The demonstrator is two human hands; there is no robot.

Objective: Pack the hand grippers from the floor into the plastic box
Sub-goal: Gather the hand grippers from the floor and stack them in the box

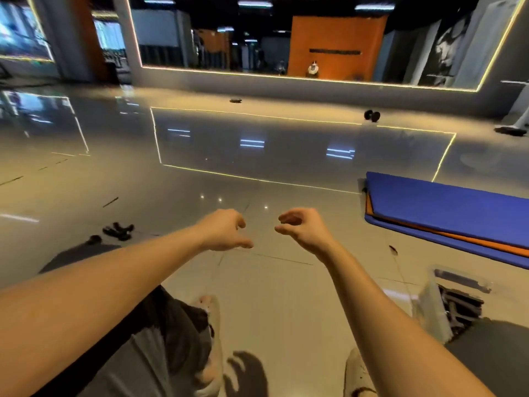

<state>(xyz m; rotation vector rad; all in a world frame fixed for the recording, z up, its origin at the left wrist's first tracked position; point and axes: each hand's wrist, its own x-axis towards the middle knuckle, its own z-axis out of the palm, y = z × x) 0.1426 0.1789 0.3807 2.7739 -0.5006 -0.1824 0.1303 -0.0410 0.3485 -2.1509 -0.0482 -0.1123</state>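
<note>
Both hands mid-frame, empty: left hand [226,230] and right hand [303,229] loosely curled, fingers apart. Hand grippers [118,230] lay on floor [257,173] lower left; plastic box [449,305] lower right, dark stuff inside.

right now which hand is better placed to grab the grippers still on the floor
Left, probably. The hand grippers lie on the floor on the left, nearer the empty left hand. The right hand, also empty, is nearer the plastic box.
</note>
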